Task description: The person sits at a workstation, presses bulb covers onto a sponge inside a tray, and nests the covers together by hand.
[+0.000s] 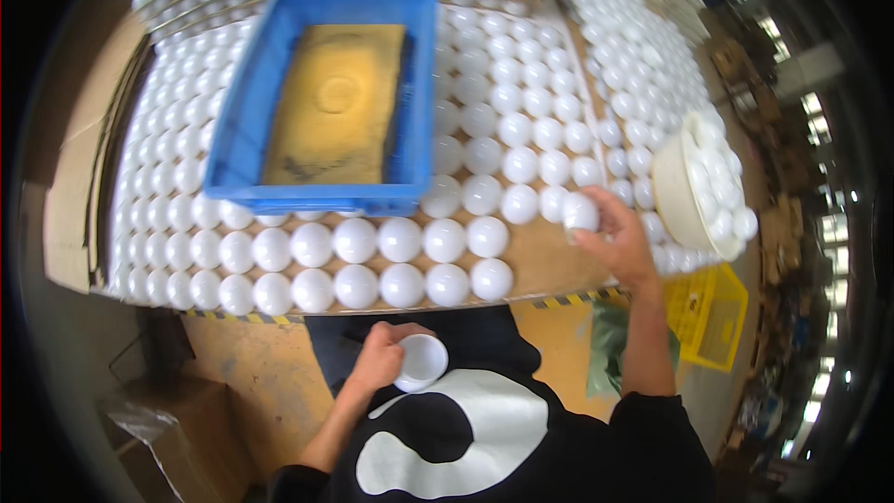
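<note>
In front of my body, my left hand (pixel 380 356) is closed on the side of a white hollow cup-like piece (pixel 424 360), its round opening facing up. Over the right front of the table, my right hand (pixel 622 237) grips a glossy white globe (pixel 580 212) between thumb and fingers. It looks like a light-bulb cover; its underside is partly hidden. Bare brown cardboard (pixel 549 261) lies below that hand. Many similar white globes (pixel 401 284) stand in straight rows to its left and behind it.
A blue plastic bin (pixel 424 102) with a yellow-brown block (pixel 340 130) inside sits on the globes. At the right edge a cream tub (pixel 672 186) is heaped with white globes. Beneath are a yellow crate (pixel 722 317) and a green bag (pixel 607 349). A cardboard box (pixel 191 433) stands at lower left.
</note>
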The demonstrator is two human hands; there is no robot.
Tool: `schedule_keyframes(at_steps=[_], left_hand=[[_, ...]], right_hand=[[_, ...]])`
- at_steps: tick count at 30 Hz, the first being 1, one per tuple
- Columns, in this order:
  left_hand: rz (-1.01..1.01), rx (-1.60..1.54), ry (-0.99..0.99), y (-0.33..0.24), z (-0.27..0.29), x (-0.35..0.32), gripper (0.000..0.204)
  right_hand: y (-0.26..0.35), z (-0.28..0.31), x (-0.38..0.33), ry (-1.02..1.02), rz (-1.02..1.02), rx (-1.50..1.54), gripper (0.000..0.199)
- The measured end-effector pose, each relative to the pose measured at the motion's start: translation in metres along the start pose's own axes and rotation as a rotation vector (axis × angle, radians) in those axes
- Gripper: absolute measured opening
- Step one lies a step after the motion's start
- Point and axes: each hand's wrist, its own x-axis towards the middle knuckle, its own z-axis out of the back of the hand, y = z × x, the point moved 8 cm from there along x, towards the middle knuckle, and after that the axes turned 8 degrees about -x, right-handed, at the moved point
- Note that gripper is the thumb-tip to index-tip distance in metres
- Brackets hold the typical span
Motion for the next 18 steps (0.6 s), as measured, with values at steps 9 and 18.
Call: schedule_keyframes(at_steps=[9, 18], left_hand=[[-0.075, 0.070, -0.112, 0.005, 0.022, -0.021, 0.047], [-0.107, -0.079, -0.216, 0.016, 0.048, -0.036, 0.049]], right_hand=[[0.226, -0.147, 0.167, 0.173, 0.606, -0.481, 0.060], [0.211, -0.243, 0.237, 0.257, 0.742, -0.911, 0.047]])
